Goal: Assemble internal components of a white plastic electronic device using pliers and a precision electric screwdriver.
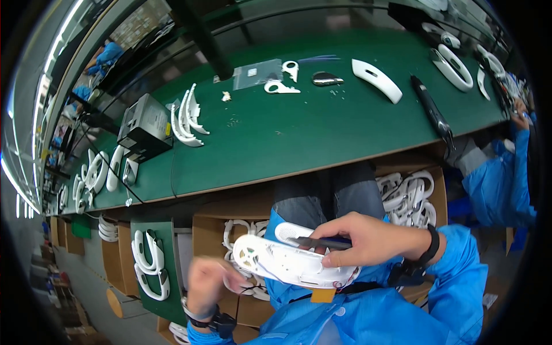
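My right hand [371, 237] is closed around a long white plastic housing [282, 263] above my lap. A dark pen-like tool [330, 243] lies between its fingers, across the housing. Small fittings and thin wires show on the housing's inner side, and a yellow-orange tab [323, 295] sits below its right part. Behind it a second white piece with a dotted grille [290, 231] partly shows. Just left of the housing's rounded end is my left hand [211, 283], its fingers smeared by motion; whether they hold anything cannot be made out.
A green workbench [247, 149] spans the far side. On it lie a black electric screwdriver [431, 109], a curved white cover [376, 79], white shells [187, 118] and a dark box [145, 126]. Cardboard boxes of white parts [411, 198] flank my legs. A co-worker in blue [500, 178] sits at right.
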Motion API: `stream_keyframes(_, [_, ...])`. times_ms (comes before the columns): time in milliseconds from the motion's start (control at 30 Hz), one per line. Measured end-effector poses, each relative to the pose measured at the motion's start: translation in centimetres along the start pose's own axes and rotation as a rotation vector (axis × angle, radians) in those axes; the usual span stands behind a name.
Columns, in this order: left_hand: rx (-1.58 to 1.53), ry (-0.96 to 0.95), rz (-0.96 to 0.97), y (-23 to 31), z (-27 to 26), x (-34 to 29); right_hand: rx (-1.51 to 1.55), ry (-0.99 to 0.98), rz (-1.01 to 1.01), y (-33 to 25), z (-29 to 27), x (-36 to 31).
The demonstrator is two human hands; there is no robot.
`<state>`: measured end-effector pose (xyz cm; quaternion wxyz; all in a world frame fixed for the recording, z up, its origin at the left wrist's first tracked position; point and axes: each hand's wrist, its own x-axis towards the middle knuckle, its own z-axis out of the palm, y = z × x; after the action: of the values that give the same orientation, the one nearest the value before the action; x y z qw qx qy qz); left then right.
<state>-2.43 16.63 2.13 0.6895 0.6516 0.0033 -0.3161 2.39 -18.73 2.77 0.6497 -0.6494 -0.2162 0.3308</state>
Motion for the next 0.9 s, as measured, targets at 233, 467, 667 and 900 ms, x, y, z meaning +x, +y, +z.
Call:
stream_keyframes(233, [0.333,-0.545,0.152,4.3,2.4,9.7,-0.338,-0.329,0.046,-2.9,-2.4,1.6])
stream_keyframes(467, [-0.331,-0.644,-0.523,-2.1,4.9,10.5,-0.443,-0.420,-0.033,-1.3,-4.4,2.5])
stream_keyframes(667, [-0.555,-0.725,-0.459,-2.8,10.4,10.8,-0.463,-0.218,-0.061,0.0,-5.7,2.2])
stream_keyframes(900, [-0.664,-0.444,-0.320,-3.9,11.8,10.5,-0.622,0.472,-0.126,-0.6,-5.6,-2.1])
